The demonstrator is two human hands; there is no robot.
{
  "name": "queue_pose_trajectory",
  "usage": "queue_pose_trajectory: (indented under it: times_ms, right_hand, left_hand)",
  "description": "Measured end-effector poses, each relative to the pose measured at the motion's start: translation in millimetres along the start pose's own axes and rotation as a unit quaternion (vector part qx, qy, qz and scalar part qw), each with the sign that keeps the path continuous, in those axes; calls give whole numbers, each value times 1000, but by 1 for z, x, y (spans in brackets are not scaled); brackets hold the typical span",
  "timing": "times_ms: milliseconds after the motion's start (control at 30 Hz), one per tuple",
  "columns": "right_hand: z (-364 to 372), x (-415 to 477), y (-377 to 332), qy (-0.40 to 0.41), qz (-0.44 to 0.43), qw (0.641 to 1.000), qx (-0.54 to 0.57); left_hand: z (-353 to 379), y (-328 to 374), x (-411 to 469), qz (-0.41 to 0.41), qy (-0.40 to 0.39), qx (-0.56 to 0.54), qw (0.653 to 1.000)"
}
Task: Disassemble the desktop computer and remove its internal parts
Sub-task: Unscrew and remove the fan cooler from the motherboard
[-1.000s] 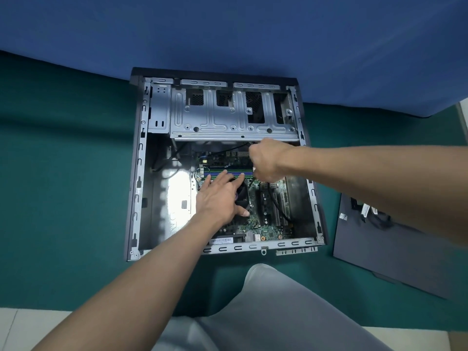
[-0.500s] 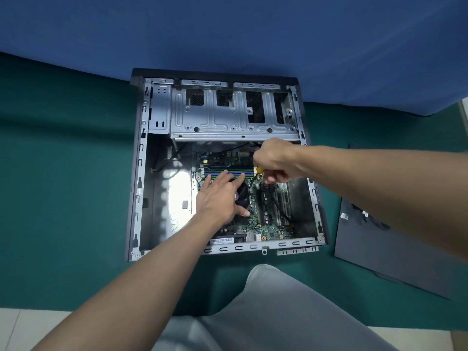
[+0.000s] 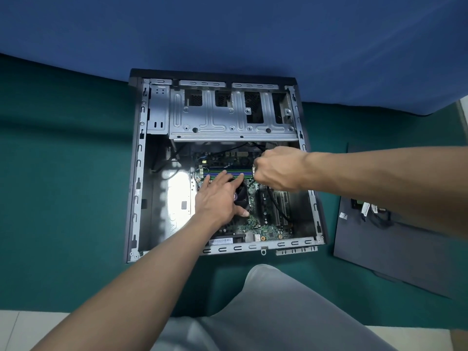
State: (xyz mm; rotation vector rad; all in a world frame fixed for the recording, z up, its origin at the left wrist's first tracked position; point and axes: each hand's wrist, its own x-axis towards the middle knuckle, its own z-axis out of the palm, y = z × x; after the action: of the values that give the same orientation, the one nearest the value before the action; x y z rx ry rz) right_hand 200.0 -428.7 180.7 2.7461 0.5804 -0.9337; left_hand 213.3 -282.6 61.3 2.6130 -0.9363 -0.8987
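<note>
Desktop case (image 3: 138, 173) lying open on a green cloth (image 3: 63, 173), both hands inside.
A blue cloth (image 3: 228, 34) rises behind the case; pale floor (image 3: 30, 328) shows at the near edge. The left hand (image 3: 217, 198) lies flat, fingers spread, on the cooler fan (image 3: 241, 196) of the motherboard (image 3: 266, 229). The right hand (image 3: 278, 171) is curled into a fist above the board; what it grips cannot be determined. 1 dark side panel (image 3: 379, 249) lies right of the case.

You have the open grey metal desktop computer case (image 3: 138, 173) lying on its side, green motherboard (image 3: 268, 230) mounted inside.
</note>
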Motion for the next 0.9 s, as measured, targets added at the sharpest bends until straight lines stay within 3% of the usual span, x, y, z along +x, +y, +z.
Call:
queue_pose_trajectory:
  times_ms: [100,167,200,267,300,333,367,500,567,633,700,800,900]
  right_hand:
    - [5,7,2,15,25,998,62]
    - [7,13,-3,32,122,974,190]
    - [7,17,-4,38,203,939,274]
    - [6,24,-3,5,364,797,481]
    - [3,25,-3,-34,406,729,550]
    - [2,25,-3,-67,413,709,568]
    - [2,26,-2,-80,400,730,549]
    - [-1,17,-5,-29,248,932,264]
    - [-4,12,-5,-23,140,984,110]
    - [-5,9,-8,-8,41,999,13]
    - [-4,12,-12,3,6,1000,-3]
    - [-1,17,-3,-1,53,995,86]
    - [4,18,3,16,162,951,262]
  left_hand:
    - [0,0,0,2,0,-1,1000]
    - [0,-1,-1,1,-2,0,1000]
    - [0,-1,-1,1,-2,0,1000]
    - [0,-1,-1,-1,0,-1,1000]
    - [0,-1,0,-1,0,-3,1000]
    - [0,0,0,-1,-1,-5,1000]
    - [0,0,0,-1,0,-7,1000]
    - [0,0,-1,-4,-3,-8,1000]
    - [0,1,-1,-4,-5,-4,1000]
    - [-1,2,-1,-6,-7,-1,1000]
    - [-2,2,0,-7,-5,2,1000]
    - [-2,2,-1,-6,-4,-5,1000]
    - [-1,0,-1,-4,-3,-12,1000]
